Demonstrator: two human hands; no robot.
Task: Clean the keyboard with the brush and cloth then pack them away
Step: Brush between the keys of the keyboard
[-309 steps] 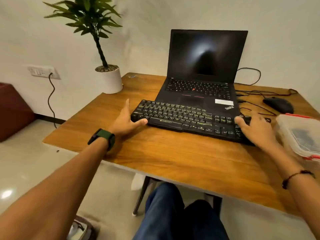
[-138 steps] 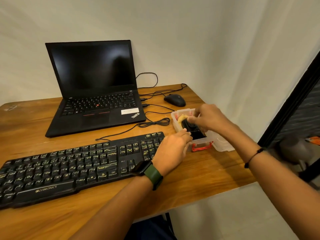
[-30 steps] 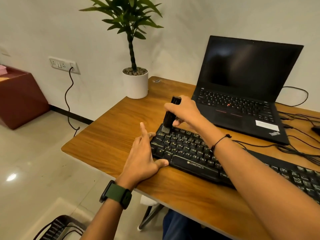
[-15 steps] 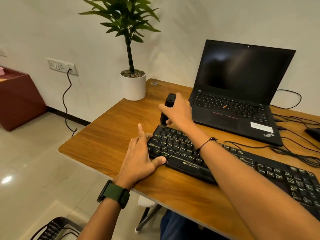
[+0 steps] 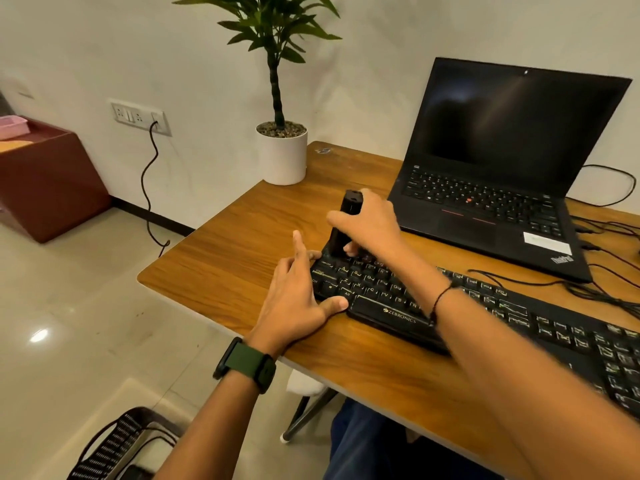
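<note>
Wooden desk point(image 5: 242, 244): brown grain top, carrying everything below; its rounded near-left corner juts over the tiled floor.
Laptop point(image 5: 498, 174): black, lid open, screen dark, standing at the far right of the desk behind the keyboard.
Keyboard point(image 5: 485, 317): black, long, lying slantwise along the near side of the desk in front of the laptop; its left end sits between the two hands, its right end runs off the frame.
Potted plant point(image 5: 282, 157): green leaves on a thin stem in a white pot, at the desk's far left corner against the wall.
Right hand point(image 5: 372, 226): reaches across the keyboard from the right, fingers curled round the brush and gripping it about halfway up.
Left hand point(image 5: 298, 299): lies flat on the desk at the keyboard's left end, fingers straight, thumb pressed against the front edge, forefinger raised slightly; it holds nothing.
Brush point(image 5: 343, 230): black, stick-shaped, held nearly upright in the right hand with its lower end down on the keyboard's top-left keys; the bristles themselves cannot be made out.
Cables point(image 5: 595, 292): thin black leads trailing across the desk to the right of the laptop.
Watch point(image 5: 247, 365): green strap, on the left wrist.
Cord bracelet point(image 5: 440, 299): thin and dark, on the right wrist.
</note>
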